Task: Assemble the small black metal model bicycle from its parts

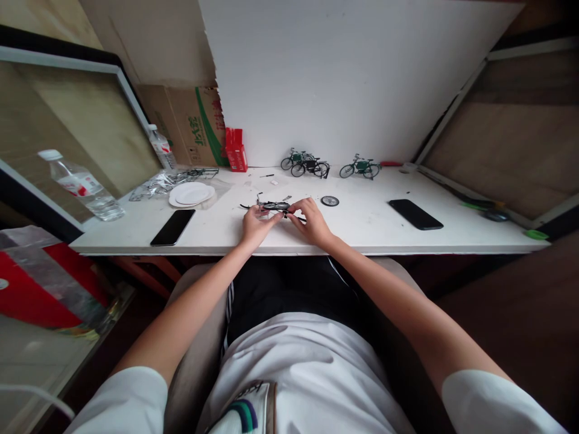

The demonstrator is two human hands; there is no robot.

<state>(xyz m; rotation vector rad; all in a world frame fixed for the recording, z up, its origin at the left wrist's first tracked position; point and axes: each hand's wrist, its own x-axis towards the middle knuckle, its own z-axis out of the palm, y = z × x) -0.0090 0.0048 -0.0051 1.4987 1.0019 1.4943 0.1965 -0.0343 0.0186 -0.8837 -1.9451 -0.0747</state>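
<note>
Just above the white table, a partly built model bicycle [275, 206] lies on its side between my two hands, one wheel showing. My left hand [259, 225] is closed around its left end, thumb reaching under the wheel. On the other end, my right hand [312, 220] pinches the frame with thumb and fingers. My fingers hide part of the frame. A loose spoked wheel [330, 201] lies flat to the right of my right hand.
Finished model bicycles [310, 166] stand at the back, another [360, 167] to their right. Phones lie at left [173, 227] and right [415, 214]. White plates [194, 193], a water bottle [84, 187] and a small red box [236, 150] are on the left.
</note>
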